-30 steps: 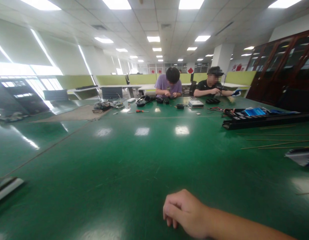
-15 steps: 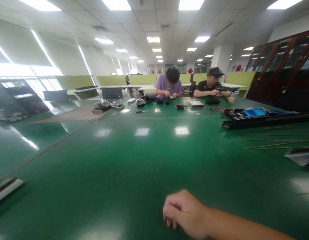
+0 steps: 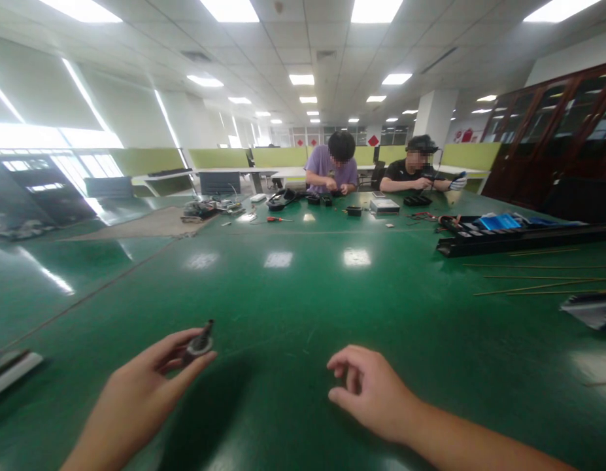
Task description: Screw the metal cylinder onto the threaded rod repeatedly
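Note:
My left hand is raised above the green tabletop at the lower left. Between its thumb and fingers it grips a small dark metal piece with a round collar and a thin stem. The stem points up and away from me. My right hand hovers at the lower middle right, thumb and index finger apart and the other fingers loosely curled. Nothing shows in it. A wide gap of tabletop lies between the two hands.
Two people work across the table, among small black parts and an orange screwdriver. A long black tray, thin rods and a plastic bag lie right. A pale-edged object sits left.
My left hand has come into view from below, holding the metal piece. My right hand has shifted slightly up and right, and its thumb and index finger have spread.

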The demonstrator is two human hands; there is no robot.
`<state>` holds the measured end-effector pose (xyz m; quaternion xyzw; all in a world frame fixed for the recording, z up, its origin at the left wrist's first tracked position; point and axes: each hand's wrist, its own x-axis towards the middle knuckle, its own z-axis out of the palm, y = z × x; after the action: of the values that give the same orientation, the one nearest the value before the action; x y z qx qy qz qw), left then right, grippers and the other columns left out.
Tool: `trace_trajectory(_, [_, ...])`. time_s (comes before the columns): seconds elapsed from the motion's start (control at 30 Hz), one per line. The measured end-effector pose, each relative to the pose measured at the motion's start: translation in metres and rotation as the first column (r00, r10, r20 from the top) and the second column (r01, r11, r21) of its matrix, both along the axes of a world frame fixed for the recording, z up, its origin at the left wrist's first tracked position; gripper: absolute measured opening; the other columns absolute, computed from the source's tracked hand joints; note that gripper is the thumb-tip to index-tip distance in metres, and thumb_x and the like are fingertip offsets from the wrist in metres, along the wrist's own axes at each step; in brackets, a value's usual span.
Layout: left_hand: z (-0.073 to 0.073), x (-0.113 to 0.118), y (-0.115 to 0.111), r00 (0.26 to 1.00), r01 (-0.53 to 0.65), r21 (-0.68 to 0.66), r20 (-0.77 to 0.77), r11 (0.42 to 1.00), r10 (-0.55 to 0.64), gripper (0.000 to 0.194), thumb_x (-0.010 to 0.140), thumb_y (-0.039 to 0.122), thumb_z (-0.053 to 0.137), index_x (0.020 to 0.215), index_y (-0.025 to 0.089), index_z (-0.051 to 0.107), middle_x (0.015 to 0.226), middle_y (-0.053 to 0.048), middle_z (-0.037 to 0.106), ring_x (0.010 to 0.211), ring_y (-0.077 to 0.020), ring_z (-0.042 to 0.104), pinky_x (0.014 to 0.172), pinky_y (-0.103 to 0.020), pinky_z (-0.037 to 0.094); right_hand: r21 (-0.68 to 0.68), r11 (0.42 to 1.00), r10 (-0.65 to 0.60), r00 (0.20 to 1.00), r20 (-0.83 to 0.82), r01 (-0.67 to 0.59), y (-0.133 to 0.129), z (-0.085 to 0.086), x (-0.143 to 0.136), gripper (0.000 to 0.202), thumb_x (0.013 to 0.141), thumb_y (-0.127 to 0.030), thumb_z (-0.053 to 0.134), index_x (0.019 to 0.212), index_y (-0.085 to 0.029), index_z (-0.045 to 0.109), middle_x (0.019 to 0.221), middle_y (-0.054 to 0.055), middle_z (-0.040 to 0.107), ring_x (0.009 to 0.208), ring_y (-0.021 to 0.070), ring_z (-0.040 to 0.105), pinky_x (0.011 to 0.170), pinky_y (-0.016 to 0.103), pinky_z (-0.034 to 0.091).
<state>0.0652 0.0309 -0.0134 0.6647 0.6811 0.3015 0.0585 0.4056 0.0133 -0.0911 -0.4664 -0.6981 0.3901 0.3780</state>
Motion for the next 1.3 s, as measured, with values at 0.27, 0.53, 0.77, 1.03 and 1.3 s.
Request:
trace_trajectory(0.27, [-0.021,0.122,0.014,0.807,0.591,-0.12,0.085,0.798,-0.585,0.025,0.085,0.024,0.068,0.11,0.026,0.069,0.103,-0.002,0.069,0.094,-0.0194,0.066,0.087,-0.032,0.054,-0.098,0.993,-0.071,0.991,-0.112,0.06,0.002,-0.009,-0.001,0.052,0.072,-0.014,0.074,0.122,-0.024,0.06,0.1,0.0,0.066,0.06,0.0083,0.056,0.056,0.021,0.044])
trace_trajectory(0.53, [-0.061,0.115,0.004,0.669,0.737,0.016,0.128,0.676,-0.732,0.043,0.094,0.021,0.062,0.134,0.033,0.055,0.114,-0.002,0.066,0.099,-0.0148,0.064,0.087,-0.023,0.052,-0.149,0.987,-0.082,0.992,-0.095,0.068,0.002,-0.013,0.001,0.052,0.073,-0.013,0.073,0.122,-0.025,0.06,0.086,-0.002,0.065,0.061,0.0105,0.056,0.059,0.022,0.044])
trace_trajectory(0.77, [-0.059,0.118,0.0,0.633,0.765,0.01,0.17,0.644,-0.755,0.036,0.09,0.024,0.068,0.124,0.028,0.058,0.112,-0.003,0.069,0.101,-0.0165,0.066,0.09,-0.025,0.052,-0.15,0.988,-0.055,0.996,-0.076,0.043,0.0,-0.01,0.002,0.039,0.074,-0.011,0.07,0.11,-0.024,0.066,0.091,-0.001,0.068,0.065,0.0117,0.057,0.062,0.023,0.045])
trace_trajectory(1.03, [-0.057,0.12,0.001,0.596,0.794,-0.027,0.229,0.607,-0.769,0.024,0.093,0.025,0.064,0.117,0.025,0.058,0.107,-0.003,0.067,0.097,-0.0163,0.064,0.086,-0.025,0.051,-0.076,0.997,-0.027,0.999,0.023,0.028,-0.001,0.004,0.002,0.017,0.072,-0.012,0.072,0.086,-0.022,0.074,0.078,-0.001,0.064,0.068,0.0143,0.058,0.06,0.024,0.042])
trace_trajectory(1.3, [-0.062,0.118,-0.001,0.612,0.787,-0.03,0.173,0.617,-0.772,0.028,0.093,0.027,0.065,0.119,0.027,0.057,0.11,-0.003,0.067,0.1,-0.0178,0.064,0.087,-0.028,0.051,-0.044,0.999,-0.007,0.999,0.036,0.009,-0.002,0.007,0.002,0.011,0.074,-0.016,0.074,0.084,-0.021,0.076,0.076,0.0,0.068,0.07,0.0155,0.061,0.063,0.024,0.043])
